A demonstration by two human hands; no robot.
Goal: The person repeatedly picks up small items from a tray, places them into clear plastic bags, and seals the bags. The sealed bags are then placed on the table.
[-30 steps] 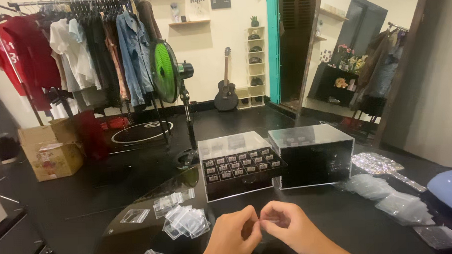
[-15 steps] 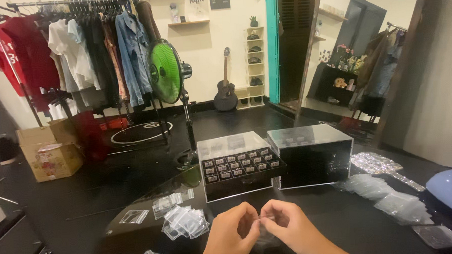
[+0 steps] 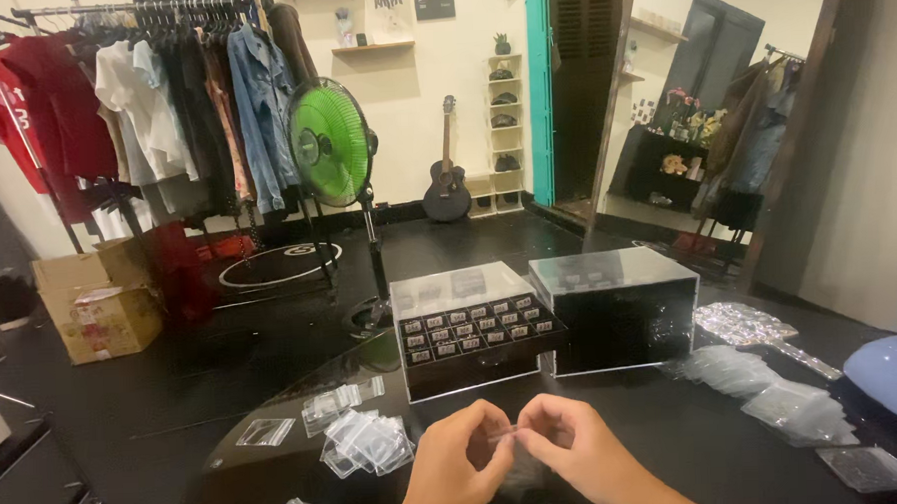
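Two bare hands meet low over a black bench. The left hand and right hand each pinch one end of a small clear plastic bag, the grip of both narrow, fingertips closed on the bag between them. Just left of the grip lies a loose pile of clear zip bags, with a single flat bag further left. Right of the grip, more crinkled clear bags are spread along the bench. Just beyond the grip stands an open display tray of small labelled compartments under a clear lid, and beside it, to the right, a clear acrylic box. Far behind the tray stand a green fan, a clothes rack and a guitar.
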